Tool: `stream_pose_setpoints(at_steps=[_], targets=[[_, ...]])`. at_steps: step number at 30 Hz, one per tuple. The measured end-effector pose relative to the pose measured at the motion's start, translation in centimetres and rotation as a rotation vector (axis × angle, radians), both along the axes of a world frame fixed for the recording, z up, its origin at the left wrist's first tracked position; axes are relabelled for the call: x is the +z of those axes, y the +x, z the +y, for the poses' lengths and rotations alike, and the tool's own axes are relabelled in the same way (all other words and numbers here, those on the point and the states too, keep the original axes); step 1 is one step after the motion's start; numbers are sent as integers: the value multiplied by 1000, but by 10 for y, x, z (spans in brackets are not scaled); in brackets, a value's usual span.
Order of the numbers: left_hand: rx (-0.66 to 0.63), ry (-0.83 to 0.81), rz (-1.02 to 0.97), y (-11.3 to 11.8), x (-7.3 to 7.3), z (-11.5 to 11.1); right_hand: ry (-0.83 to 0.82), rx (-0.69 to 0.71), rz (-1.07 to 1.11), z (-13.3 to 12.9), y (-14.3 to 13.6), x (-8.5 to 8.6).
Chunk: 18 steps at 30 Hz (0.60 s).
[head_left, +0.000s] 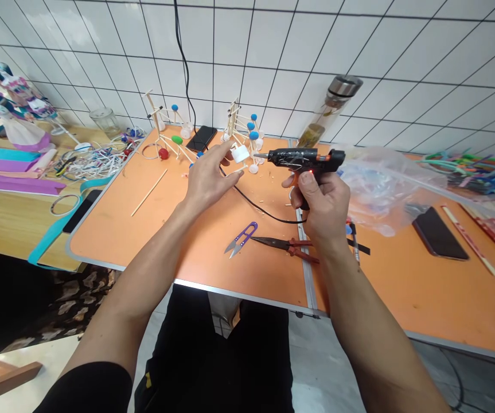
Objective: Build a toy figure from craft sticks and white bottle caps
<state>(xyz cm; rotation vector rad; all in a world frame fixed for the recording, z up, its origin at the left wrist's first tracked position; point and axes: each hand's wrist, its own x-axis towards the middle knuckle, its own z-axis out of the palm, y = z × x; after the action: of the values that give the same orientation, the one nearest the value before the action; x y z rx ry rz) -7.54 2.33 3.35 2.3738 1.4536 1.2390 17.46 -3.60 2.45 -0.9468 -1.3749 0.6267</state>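
Gluing looks midway
Left hand point(208, 176), half curled, pinches a white piece point(241, 154) over the orange table point(206, 246); right hand point(328, 201) is wrapped round a glue gun point(292, 156), nozzle point(262, 155) near the piece; stick frames point(232, 119) stand joined behind, a loose stick point(149, 192) looks unused

Free tabletop point(230, 275) in front of the purple snips point(244, 230); obstacles: black cord point(272, 216) beyond, pliers point(279, 244) to the right.
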Motion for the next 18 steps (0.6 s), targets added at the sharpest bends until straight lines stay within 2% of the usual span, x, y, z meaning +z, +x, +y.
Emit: stream_pose_setpoints(at_steps=[12,18], targets=[[-37,50,-14,1,-7,1,-34,31,94,-2,0,2],[-97,-9,-131,1,-8,2,-39,42,110,-4,0,5]])
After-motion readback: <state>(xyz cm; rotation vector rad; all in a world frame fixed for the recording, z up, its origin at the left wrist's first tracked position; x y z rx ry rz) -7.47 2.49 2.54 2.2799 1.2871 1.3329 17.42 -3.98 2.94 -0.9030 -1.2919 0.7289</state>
